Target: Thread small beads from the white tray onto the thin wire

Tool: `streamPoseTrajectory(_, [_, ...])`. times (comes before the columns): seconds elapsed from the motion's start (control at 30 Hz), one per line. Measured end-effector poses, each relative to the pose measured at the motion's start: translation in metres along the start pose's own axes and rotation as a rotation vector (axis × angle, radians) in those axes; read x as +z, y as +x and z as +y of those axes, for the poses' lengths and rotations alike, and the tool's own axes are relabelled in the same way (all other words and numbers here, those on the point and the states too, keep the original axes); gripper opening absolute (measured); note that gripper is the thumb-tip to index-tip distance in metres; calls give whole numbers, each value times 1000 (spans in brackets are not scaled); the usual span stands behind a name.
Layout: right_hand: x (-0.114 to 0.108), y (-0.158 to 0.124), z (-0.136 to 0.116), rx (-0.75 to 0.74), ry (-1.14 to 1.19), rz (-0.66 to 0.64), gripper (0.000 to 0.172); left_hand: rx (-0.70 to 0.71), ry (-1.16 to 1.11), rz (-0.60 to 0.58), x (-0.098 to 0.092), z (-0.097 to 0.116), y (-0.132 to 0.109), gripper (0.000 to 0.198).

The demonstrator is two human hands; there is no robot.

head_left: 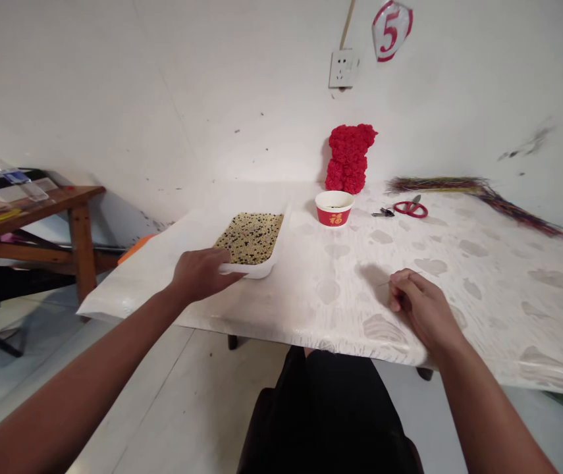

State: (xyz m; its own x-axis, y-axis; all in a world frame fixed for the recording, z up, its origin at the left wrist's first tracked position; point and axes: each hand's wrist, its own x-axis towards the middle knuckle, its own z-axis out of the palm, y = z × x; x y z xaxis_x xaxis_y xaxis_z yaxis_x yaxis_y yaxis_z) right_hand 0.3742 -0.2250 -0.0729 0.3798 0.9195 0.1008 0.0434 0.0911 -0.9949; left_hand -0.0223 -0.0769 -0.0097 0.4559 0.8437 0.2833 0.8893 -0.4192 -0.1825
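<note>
My left hand grips the near edge of a white tray that is filled with small tan and dark beads. The tray lies on the left part of a white patterned table. My right hand rests on the table near its front edge, to the right of the tray. Its fingers are pinched together on a thin needle or wire that sticks out to the left.
A red and white paper cup stands behind the tray. Red-handled scissors, a small clipper, a red rose bear and a bundle of coloured strings lie at the back. A wooden bench stands at left.
</note>
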Motion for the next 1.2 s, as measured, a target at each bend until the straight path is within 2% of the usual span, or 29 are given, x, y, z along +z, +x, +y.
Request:
streamPoseTrajectory(0.2, [1,-1,0,39,-1,11,24,-33,9,3,8,5,39,54])
streamPoseTrajectory(0.27, [1,-2,-1,34,-33,17,26,-33,6,4,8,5,38,53])
streamPoseTrajectory(0.47, [-2,-4,-4,44,-240,34,24,-1,9,12,6,-3,11,49])
streamPoseTrajectory(0.73, [1,-5,-6,72,-225,14,22,-7,-15,38,11,0,37,55])
streamPoseTrajectory(1.0, [-1,-6,-5,75,-196,12,19,9,0,18,9,-8,16,51])
streamPoseTrajectory(1.2, [0,-5,-2,50,-181,0,17,-5,4,10,10,-3,36,58])
